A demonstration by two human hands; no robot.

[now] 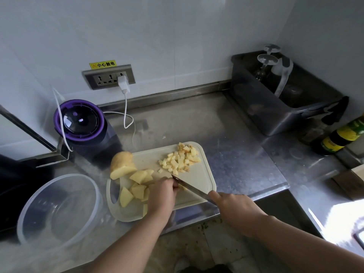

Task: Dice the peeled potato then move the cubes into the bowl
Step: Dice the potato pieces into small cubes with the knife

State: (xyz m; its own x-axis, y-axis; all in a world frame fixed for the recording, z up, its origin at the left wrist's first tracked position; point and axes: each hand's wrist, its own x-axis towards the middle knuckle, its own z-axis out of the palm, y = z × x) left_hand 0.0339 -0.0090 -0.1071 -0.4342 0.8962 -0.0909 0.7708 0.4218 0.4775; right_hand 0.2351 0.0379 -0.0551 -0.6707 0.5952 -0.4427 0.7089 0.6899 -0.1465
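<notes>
Now, at the board's (202, 174) near edge, potato (138, 191) is clamped under the curled left hand (161, 196), kept steady for the knife (189, 187) gripped by the right hand (234, 207), while cubes (180, 159) are heaped clear at its far corner.

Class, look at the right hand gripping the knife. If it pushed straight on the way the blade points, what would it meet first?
Most likely the left hand, whose fingers sit right beside the knife tip; past that, the large potato piece. Depth is hard to judge.
</notes>
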